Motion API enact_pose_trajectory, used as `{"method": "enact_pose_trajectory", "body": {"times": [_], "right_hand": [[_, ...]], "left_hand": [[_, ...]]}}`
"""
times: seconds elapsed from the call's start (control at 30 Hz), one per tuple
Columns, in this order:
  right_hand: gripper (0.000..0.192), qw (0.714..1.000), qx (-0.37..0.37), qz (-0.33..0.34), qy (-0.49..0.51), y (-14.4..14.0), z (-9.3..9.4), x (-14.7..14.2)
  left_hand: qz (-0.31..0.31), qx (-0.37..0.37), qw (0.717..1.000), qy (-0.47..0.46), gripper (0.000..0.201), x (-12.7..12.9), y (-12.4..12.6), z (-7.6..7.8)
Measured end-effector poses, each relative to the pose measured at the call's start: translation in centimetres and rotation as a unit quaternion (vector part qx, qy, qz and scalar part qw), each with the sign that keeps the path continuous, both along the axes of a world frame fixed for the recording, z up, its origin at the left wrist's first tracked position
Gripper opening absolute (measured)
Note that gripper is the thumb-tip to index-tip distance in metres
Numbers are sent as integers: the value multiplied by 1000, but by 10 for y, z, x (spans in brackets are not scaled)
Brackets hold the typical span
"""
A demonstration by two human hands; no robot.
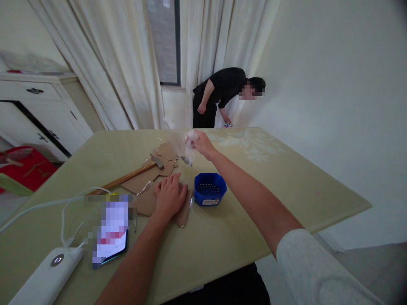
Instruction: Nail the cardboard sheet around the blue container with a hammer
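Left hand [170, 197] presses flat — open-palmed — on cardboard [149, 201]; right hand [201, 144] pinches a clear plastic bag [187, 148] aloft; best kept steady above the blue basket [210, 189].

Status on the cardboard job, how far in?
Done: torn brown cardboard pieces lie spread on the beige table, wooden-handled hammer laid down. In hand: left hand presses flat on cardboard; right hand lifts a clear plastic bag. Left: the blue perforated plastic basket looks empty.
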State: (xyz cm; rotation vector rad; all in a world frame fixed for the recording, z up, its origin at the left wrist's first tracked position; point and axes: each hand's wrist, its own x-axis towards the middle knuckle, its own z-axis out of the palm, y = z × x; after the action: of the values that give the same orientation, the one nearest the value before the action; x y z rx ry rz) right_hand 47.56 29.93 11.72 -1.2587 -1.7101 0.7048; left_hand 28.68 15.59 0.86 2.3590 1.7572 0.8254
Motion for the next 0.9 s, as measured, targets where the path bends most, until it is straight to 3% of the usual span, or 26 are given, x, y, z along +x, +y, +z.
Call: {"method": "enact_pose_trajectory", "body": {"times": [0.13, 0.23, 0.4, 0.53, 0.67, 0.77, 0.9], "right_hand": [[26, 994, 43, -44, 86, -5, 3, 20], [28, 987, 74, -79, 121, -16, 3, 49], [37, 956, 99, -159, 227, -40, -16, 103], [42, 918, 100, -238, 300, -64, -39, 141], [45, 897, 104, -301, 306, -94, -65, 165], [45, 887, 101, -335, 303, -116, -82, 175], [45, 879, 105, -360, 294, -138, -92, 186]], "left_hand": [[-10, 2, 1000, 29, 47, 3, -1, -2], [-27, 17, 999, -6, 39, 3, -2, 5], [-180, 42, 972, -142, 43, 11, -15, 22], [-261, 21, 958, -118, 51, 20, -29, 21], [-258, 8, 961, -97, 52, 27, -34, 20], [-246, 18, 965, -89, 57, 24, -32, 29], [-119, -33, 992, -1, 53, -10, -33, 43]]}}
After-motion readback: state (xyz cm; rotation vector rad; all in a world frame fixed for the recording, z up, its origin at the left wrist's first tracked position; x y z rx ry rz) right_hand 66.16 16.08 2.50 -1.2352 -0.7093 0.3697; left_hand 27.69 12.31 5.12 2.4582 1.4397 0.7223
